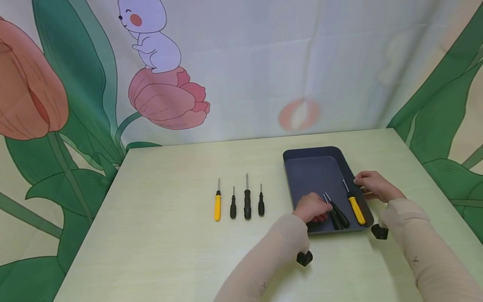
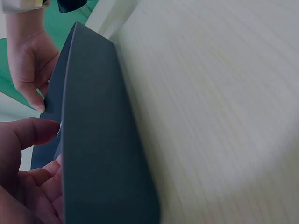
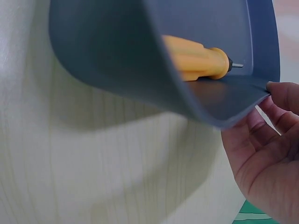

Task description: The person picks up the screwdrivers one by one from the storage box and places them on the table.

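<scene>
A dark blue-grey tray (image 1: 311, 172) lies on the table, with two black screwdrivers (image 1: 341, 216) and a yellow-handled screwdriver (image 1: 357, 210) inside. My left hand (image 1: 311, 207) reaches over its near left part, fingers bent beside the black screwdrivers and covering part of a shaft. In the left wrist view the tray wall (image 2: 100, 130) hides the fingertips of this hand (image 2: 32, 172), so a pinch cannot be made out. On the tray's right side my right hand (image 1: 377, 186) grips the rim; the right wrist view shows its thumb (image 3: 282, 95) over the edge, fingers outside.
Left of the tray several screwdrivers stand in a row on the table (image 1: 158, 218): a yellow one (image 1: 217, 205) and black ones (image 1: 247, 203) of differing lengths, tips pointing away. A printed curtain (image 1: 241, 84) hangs behind the table's back edge.
</scene>
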